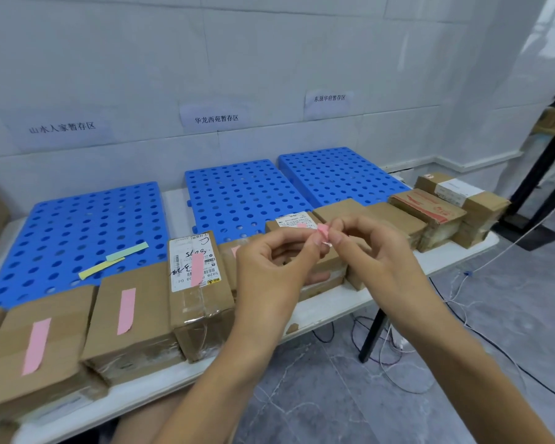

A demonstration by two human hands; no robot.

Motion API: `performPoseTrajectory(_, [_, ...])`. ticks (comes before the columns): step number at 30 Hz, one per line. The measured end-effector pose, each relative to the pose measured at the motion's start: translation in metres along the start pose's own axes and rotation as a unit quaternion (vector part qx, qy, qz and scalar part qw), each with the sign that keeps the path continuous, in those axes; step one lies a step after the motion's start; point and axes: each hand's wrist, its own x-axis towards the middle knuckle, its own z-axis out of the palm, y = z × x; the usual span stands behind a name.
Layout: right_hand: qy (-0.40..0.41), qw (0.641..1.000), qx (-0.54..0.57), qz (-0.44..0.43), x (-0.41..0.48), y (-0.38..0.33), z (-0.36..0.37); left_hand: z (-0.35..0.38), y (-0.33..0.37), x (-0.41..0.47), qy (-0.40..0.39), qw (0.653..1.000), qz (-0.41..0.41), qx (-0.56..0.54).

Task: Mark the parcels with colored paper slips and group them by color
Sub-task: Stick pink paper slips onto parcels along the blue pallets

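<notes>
Pink slip point(322, 231) | pinched at fingertips by left hand point(269, 270) and right hand point(378, 264), above parcels point(132, 315) | judged light, flimsy, easily creased | hold gently by one end

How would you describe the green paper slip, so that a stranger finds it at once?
Start at the leftmost blue perforated board. Two loose slips lie near its front edge. The green slip is the one farther back and to the right, touching the yellow slip.

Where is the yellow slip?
Head view, left side: the yellow slip lies on the leftmost blue pallet, touching the green slip.
</notes>
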Motion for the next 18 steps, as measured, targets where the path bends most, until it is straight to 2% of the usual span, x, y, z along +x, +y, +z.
performPoseTrajectory(2, [0.025,0.999,-0.028,-0.020,-0.009,-0.003,0.003,0.000,0.002,-0.005,-0.001,1.000,0.000,-0.009])
performPoseTrajectory(5, [0.081,0.986,-0.133,-0.065,-0.025,-0.003,0.008,-0.003,0.006,-0.018,-0.013,0.999,-0.017,-0.034])
performPoseTrajectory(9, [0.174,0.933,-0.247,-0.196,-0.048,-0.010,0.016,-0.012,0.008,-0.038,-0.055,0.997,-0.033,-0.033])
performPoseTrajectory(11, [0.204,0.909,-0.279,-0.234,-0.058,-0.010,0.021,-0.015,0.008,-0.047,-0.065,0.996,-0.047,-0.032])
performPoseTrajectory(15, [0.251,0.875,-0.337,-0.240,-0.070,-0.008,0.026,-0.012,0.007,-0.057,-0.068,0.993,-0.079,-0.046])
performPoseTrajectory(18, [0.250,0.872,-0.349,-0.235,-0.068,-0.008,0.024,-0.007,0.005,-0.054,-0.070,0.993,-0.082,-0.044])
